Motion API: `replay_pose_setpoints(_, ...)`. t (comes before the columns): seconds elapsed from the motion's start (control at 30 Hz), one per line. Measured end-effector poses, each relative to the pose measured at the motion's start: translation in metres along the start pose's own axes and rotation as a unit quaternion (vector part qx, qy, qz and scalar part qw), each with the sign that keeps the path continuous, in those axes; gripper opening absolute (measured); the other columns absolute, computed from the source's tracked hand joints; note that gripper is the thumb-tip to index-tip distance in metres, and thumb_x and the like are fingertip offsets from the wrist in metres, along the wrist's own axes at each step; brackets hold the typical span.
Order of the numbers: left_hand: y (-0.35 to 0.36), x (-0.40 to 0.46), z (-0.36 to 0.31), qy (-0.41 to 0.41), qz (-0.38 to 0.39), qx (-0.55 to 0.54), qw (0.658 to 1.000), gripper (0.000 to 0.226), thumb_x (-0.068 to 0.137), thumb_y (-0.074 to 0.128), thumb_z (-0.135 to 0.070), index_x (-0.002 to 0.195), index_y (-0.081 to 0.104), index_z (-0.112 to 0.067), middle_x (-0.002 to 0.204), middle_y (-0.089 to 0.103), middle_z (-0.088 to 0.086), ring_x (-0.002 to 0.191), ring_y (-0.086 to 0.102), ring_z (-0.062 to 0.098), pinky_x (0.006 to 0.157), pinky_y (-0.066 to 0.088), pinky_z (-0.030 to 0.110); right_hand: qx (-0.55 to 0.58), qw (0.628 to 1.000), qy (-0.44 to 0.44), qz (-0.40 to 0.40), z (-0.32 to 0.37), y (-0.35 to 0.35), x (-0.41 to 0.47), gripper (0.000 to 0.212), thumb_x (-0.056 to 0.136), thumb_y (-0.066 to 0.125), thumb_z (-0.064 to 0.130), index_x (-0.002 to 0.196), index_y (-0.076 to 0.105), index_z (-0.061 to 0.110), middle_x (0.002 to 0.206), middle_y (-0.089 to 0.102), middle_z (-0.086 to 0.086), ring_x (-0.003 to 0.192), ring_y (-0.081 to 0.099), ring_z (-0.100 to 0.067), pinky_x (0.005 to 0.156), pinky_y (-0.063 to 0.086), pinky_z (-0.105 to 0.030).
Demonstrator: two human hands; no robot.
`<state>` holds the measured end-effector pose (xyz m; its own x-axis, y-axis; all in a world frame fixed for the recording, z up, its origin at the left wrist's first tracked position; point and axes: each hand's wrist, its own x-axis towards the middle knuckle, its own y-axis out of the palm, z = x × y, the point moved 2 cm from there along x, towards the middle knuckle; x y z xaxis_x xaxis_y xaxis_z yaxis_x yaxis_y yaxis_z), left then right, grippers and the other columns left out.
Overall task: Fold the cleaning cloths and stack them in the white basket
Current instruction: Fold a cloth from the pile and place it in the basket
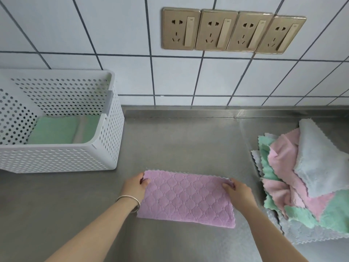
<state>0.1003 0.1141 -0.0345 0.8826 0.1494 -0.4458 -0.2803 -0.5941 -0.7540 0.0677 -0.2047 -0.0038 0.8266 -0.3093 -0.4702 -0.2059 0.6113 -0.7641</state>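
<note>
A purple quilted cleaning cloth (186, 198) lies folded in half as a long rectangle on the steel counter. My left hand (136, 186) pinches its far left corner, and my right hand (237, 191) pinches its far right corner. The white perforated basket (62, 157) stands at the left against the wall. Inside it lies a folded green cloth (54, 131). A loose pile of pink, green and grey cloths (306, 176) sits at the right.
The steel counter (179, 140) runs to a tiled wall with a row of gold sockets (234, 31). A silver bangle (130, 202) circles my left wrist.
</note>
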Motion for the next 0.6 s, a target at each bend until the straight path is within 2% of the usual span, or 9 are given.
replay_pose_setpoints(0.1, 0.002, 0.008, -0.002, -0.014, -0.017, -0.009, 1.0, 0.034, 0.094, 0.047, -0.028, 0.122, 0.056, -0.01, 0.12, 0.063, 0.012, 0.107, 0.057, 0.031, 0.089, 0.044, 0.032, 0.009, 1.0, 0.0, -0.028, 0.0, 0.003, 0.006, 0.027, 0.093, 0.051, 0.025, 0.066, 0.048, 0.024, 0.068, 0.055, 0.0, 0.073, 0.051, -0.024, 0.061, 0.036, -0.029)
replay_pose_setpoints(0.17, 0.003, 0.011, -0.002, -0.019, -0.027, -0.014, 0.999, 0.03, 0.093, 0.049, -0.026, 0.114, 0.058, -0.007, 0.114, 0.064, 0.015, 0.102, 0.058, 0.033, 0.086, 0.044, 0.032, 0.008, 0.999, 0.004, -0.04, -0.002, 0.006, 0.007, 0.026, 0.093, 0.05, 0.025, 0.067, 0.049, 0.025, 0.073, 0.059, -0.004, 0.074, 0.052, -0.025, 0.062, 0.037, -0.03)
replay_pose_setpoints(0.27, 0.005, 0.011, -0.004, -0.026, -0.03, 0.007, 0.999, 0.028, 0.093, 0.048, -0.026, 0.108, 0.059, -0.005, 0.11, 0.065, 0.016, 0.1, 0.059, 0.034, 0.083, 0.045, 0.032, 0.002, 0.998, 0.019, -0.059, -0.005, 0.012, 0.007, 0.015, 0.091, 0.052, 0.025, 0.09, 0.063, 0.014, 0.087, 0.067, -0.012, 0.081, 0.058, -0.029, 0.064, 0.04, -0.03)
replay_pose_setpoints(0.37, 0.005, 0.009, -0.008, -0.038, -0.041, 0.013, 0.998, 0.023, 0.09, 0.052, -0.027, 0.1, 0.06, -0.009, 0.103, 0.067, 0.014, 0.095, 0.06, 0.032, 0.078, 0.046, 0.031, -0.004, 0.995, 0.043, -0.091, -0.006, 0.016, 0.006, 0.023, 0.089, 0.056, 0.027, 0.104, 0.058, 0.01, 0.097, 0.067, -0.012, 0.09, 0.061, -0.031, 0.065, 0.039, -0.03)
replay_pose_setpoints(0.43, 0.001, 0.002, -0.011, -0.05, -0.083, 0.012, 0.995, 0.02, 0.086, 0.058, -0.029, 0.097, 0.058, -0.013, 0.099, 0.066, 0.009, 0.092, 0.06, 0.031, 0.074, 0.046, 0.032, 0.022, 0.99, 0.067, -0.12, -0.005, 0.017, 0.002, 0.03, 0.087, 0.059, 0.029, 0.108, 0.051, 0.009, 0.104, 0.064, -0.01, 0.094, 0.06, -0.03, 0.069, 0.041, -0.032)
replay_pose_setpoints(0.47, 0.0, -0.004, -0.011, -0.038, -0.123, 0.027, 0.991, 0.022, 0.082, 0.063, -0.029, 0.097, 0.057, -0.014, 0.099, 0.063, 0.008, 0.091, 0.059, 0.031, 0.072, 0.046, 0.033, 0.042, 0.987, 0.079, -0.132, -0.006, 0.018, -0.001, 0.033, 0.087, 0.06, 0.03, 0.11, 0.049, 0.008, 0.108, 0.062, -0.01, 0.096, 0.059, -0.03, 0.073, 0.042, -0.034)
replay_pose_setpoints(0.53, 0.006, -0.017, -0.013, 0.049, -0.187, 0.1, 0.976, 0.031, 0.073, 0.07, -0.027, 0.1, 0.058, -0.017, 0.101, 0.061, 0.01, 0.091, 0.058, 0.033, 0.07, 0.048, 0.037, 0.083, 0.98, 0.108, -0.144, -0.007, 0.02, -0.006, 0.038, 0.088, 0.058, 0.03, 0.116, 0.047, 0.007, 0.117, 0.057, -0.011, 0.101, 0.057, -0.031, 0.079, 0.042, -0.036)
replay_pose_setpoints(0.6, 0.019, -0.03, -0.02, 0.156, -0.179, 0.153, 0.959, 0.036, 0.075, 0.057, -0.035, 0.11, 0.055, -0.027, 0.113, 0.06, 0.005, 0.099, 0.056, 0.031, 0.081, 0.047, 0.042, 0.108, 0.975, 0.142, -0.132, -0.009, 0.022, -0.01, 0.037, 0.089, 0.054, 0.029, 0.118, 0.049, 0.007, 0.118, 0.058, -0.012, 0.104, 0.056, -0.031, 0.083, 0.042, -0.038)
